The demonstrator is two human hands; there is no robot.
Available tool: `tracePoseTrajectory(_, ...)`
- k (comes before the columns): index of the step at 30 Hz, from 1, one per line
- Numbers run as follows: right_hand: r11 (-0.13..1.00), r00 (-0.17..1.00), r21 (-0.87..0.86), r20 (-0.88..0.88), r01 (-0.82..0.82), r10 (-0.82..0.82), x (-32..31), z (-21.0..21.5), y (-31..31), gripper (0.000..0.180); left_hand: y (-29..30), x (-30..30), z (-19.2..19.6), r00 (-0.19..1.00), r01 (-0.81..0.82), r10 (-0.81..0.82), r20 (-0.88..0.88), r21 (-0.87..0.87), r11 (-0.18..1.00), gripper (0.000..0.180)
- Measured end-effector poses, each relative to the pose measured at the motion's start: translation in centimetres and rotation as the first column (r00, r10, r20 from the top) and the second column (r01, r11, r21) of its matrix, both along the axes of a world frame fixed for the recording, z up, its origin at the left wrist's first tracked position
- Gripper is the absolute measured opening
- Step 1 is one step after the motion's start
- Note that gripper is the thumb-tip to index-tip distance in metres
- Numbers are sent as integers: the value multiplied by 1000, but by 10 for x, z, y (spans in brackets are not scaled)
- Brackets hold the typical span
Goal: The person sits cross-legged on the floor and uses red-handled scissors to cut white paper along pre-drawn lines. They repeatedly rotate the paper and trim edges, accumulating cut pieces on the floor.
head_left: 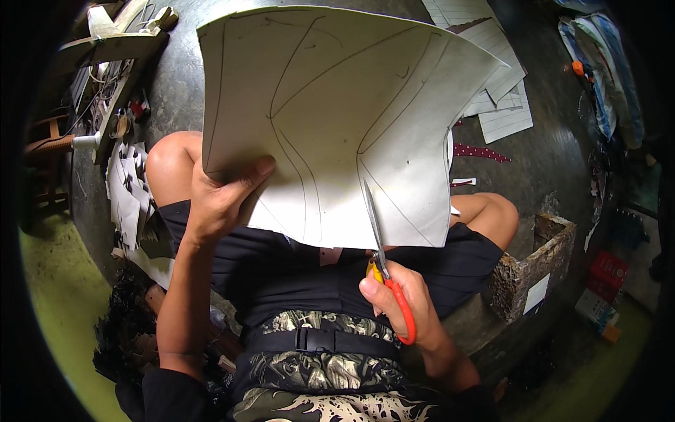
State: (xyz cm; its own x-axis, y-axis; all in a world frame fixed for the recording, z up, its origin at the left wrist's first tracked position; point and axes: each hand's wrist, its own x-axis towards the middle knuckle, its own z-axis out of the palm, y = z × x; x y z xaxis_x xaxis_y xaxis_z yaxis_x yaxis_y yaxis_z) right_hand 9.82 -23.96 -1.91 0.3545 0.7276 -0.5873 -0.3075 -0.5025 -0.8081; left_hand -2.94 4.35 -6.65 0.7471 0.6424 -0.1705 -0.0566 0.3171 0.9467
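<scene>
A large sheet of whitish paper or card [320, 148], marked with drawn straight and curved lines, is held up over my crossed legs. My left hand [223, 193] grips its lower left part, the thumb on the drawn face and the fingers behind, out of sight. Below the sheet's lower edge, my right hand [399, 292] is closed around the handles of a pair of scissors [374, 221], one loop red-orange and the other yellow. A blade lies over the sheet's face along a drawn line, its tip near the line's upper bend; the other blade is hidden behind.
Loose paper pieces [510, 112] lie on the floor at the far right, near a dotted dark red strip [481, 152]. A worn open box [513, 288] stands by my right knee. White offcuts [126, 197] pile up at left, below a wooden frame [116, 84].
</scene>
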Motion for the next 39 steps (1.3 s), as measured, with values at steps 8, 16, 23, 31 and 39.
tracePoseTrajectory(8,998,988,-60,152,-31,40,3,13,5,44,-3,-2,2,997,8,2,72,-140,990,20)
tracePoseTrajectory(16,994,968,103,249,-30,3,2,3,6,42,-5,-4,2,1000,-18,18,8,-47,999,21)
tracePoseTrajectory(23,999,981,28,190,-39,33,2,7,4,41,-2,-7,3,1000,26,-25,-12,65,998,20)
tracePoseTrajectory(31,999,977,-7,210,-48,49,1,10,5,43,-6,-6,6,1000,-1,1,-5,-50,999,21)
tracePoseTrajectory(39,996,968,75,248,-50,30,1,4,3,40,-6,-8,5,1000,21,-21,-5,-9,1000,20)
